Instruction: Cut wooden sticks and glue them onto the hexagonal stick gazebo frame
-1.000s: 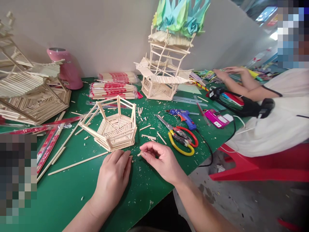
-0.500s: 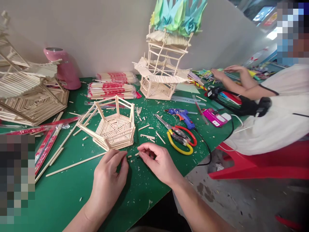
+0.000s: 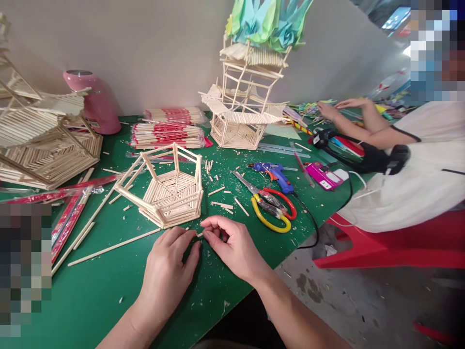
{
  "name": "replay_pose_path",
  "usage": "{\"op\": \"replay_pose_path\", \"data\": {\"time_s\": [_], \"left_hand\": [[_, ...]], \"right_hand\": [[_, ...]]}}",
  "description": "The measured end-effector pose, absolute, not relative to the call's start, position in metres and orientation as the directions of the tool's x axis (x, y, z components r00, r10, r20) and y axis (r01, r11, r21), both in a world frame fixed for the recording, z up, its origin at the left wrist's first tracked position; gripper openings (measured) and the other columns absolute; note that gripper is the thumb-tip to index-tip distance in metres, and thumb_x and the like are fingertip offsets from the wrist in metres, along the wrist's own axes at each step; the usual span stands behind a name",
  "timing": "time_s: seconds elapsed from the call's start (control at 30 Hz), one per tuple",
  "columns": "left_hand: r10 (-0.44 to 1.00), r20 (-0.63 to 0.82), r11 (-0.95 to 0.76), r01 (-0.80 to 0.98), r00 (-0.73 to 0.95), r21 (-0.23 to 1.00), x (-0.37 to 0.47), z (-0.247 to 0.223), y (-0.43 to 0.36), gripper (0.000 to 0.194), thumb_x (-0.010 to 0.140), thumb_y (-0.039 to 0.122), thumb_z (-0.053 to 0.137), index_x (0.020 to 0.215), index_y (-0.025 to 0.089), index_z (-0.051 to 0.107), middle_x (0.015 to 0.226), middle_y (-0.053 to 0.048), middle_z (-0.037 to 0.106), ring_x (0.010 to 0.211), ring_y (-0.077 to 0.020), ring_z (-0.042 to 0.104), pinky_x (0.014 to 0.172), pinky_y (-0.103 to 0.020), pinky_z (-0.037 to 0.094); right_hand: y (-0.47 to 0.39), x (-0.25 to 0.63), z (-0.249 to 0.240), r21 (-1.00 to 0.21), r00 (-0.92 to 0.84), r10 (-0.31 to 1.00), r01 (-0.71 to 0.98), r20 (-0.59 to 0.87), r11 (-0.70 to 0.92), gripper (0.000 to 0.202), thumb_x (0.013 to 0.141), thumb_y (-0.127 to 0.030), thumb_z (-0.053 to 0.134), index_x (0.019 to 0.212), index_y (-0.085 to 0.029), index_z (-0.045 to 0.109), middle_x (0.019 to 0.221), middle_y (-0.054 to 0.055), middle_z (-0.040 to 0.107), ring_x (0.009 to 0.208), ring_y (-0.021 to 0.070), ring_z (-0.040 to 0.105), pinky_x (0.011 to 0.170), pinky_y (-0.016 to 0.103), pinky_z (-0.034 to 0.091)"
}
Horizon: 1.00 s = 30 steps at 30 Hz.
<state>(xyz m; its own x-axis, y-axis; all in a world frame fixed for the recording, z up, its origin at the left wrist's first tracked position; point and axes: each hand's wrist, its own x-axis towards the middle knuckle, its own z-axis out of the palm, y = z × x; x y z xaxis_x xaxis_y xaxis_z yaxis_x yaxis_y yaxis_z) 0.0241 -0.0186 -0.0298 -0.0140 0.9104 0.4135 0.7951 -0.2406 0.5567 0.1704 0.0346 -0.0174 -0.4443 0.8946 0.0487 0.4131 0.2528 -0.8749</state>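
A short piece of wooden stick (image 3: 199, 235) pokes out from the pinched thumb and forefinger of my right hand (image 3: 232, 247). My left hand (image 3: 170, 266) is curled close by, its fingertips by the other end of that piece and a small gap between thumb and forefinger. Whether they touch it is hard to make out. Just beyond both hands stands an open six-sided frame of wooden sticks (image 3: 198, 206) with a ringed stick floor. A long loose stick (image 3: 112, 248) lies to the left of my left hand.
Scissors (image 3: 271, 206) and a blue glue gun (image 3: 274, 175) lie to the right among stick offcuts. Behind are packs of sticks (image 3: 167, 135) and a taller stick tower (image 3: 243, 97). A pink bottle (image 3: 96, 104) stands back left. A co-worker's arms (image 3: 366, 121) rest at the right.
My hands have come closer together: the left moved right, and the right moved slightly left with the short stick piece. The stick frame stays in place.
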Motion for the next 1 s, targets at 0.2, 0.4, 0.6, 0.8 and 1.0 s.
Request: {"op": "replay_pose_path", "data": {"time_s": [0.2, 0.4, 0.6, 0.8, 1.0], "left_hand": [[0.908, 0.419, -0.258, 0.767, -0.016, 0.588, 0.025, -0.029, -0.018, 0.016, 0.084, 0.019, 0.05, 0.085, 0.014, 0.065, 0.072, -0.005, 0.063, 0.064, -0.0162, 0.061, 0.056, -0.027, 0.051], [0.893, 0.45, -0.287, 0.733, -0.028, 0.616, 0.025, -0.027, -0.02, 0.017, 0.084, 0.018, 0.049, 0.081, 0.015, 0.065, 0.07, -0.004, 0.064, 0.061, -0.0137, 0.061, 0.057, -0.023, 0.05], [0.884, 0.466, -0.303, 0.702, -0.047, 0.645, 0.024, -0.025, -0.02, 0.016, 0.084, 0.015, 0.05, 0.08, 0.012, 0.066, 0.071, -0.005, 0.063, 0.061, -0.0117, 0.061, 0.058, -0.02, 0.05], [0.875, 0.479, -0.312, 0.676, -0.069, 0.668, 0.025, -0.025, -0.02, 0.014, 0.082, 0.014, 0.053, 0.08, 0.012, 0.066, 0.072, -0.005, 0.064, 0.062, -0.0112, 0.062, 0.06, -0.019, 0.05], [0.938, 0.296, -0.168, 0.509, -0.181, 0.844, 0.025, -0.022, -0.019, 0.013, 0.079, 0.022, 0.058, 0.074, 0.015, 0.068, 0.067, -0.002, 0.065, 0.058, -0.0115, 0.059, 0.055, -0.02, 0.047]], "right_hand": [[0.033, 0.17, -0.016, -0.889, -0.455, 0.89, 0.391, 0.038, 0.238, 0.013, 0.083, -0.019, 0.052, 0.089, -0.018, 0.063, 0.07, -0.001, 0.06, 0.061, 0.0107, 0.054, 0.055, 0.019, 0.044], [0.033, 0.17, -0.013, -0.898, -0.452, 0.891, 0.375, 0.039, 0.23, 0.013, 0.082, -0.02, 0.052, 0.089, -0.018, 0.063, 0.07, -0.001, 0.06, 0.061, 0.0109, 0.054, 0.055, 0.02, 0.045], [0.033, 0.169, -0.01, -0.908, -0.449, 0.893, 0.358, 0.038, 0.219, 0.013, 0.084, -0.022, 0.051, 0.088, -0.019, 0.062, 0.07, -0.001, 0.061, 0.061, 0.0118, 0.056, 0.056, 0.021, 0.046], [0.035, 0.177, -0.012, -0.91, -0.392, 0.917, 0.349, 0.077, 0.226, 0.016, 0.088, -0.022, 0.046, 0.095, -0.019, 0.06, 0.087, 0.003, 0.067, 0.076, 0.0142, 0.064, 0.066, 0.022, 0.05], [0.056, 0.224, -0.02, -0.601, -0.137, 0.925, 0.724, 0.355, 0.338, 0.021, 0.085, -0.026, 0.047, 0.1, -0.019, 0.059, 0.087, 0.007, 0.059, 0.078, 0.0189, 0.059, 0.073, 0.033, 0.05]]}}
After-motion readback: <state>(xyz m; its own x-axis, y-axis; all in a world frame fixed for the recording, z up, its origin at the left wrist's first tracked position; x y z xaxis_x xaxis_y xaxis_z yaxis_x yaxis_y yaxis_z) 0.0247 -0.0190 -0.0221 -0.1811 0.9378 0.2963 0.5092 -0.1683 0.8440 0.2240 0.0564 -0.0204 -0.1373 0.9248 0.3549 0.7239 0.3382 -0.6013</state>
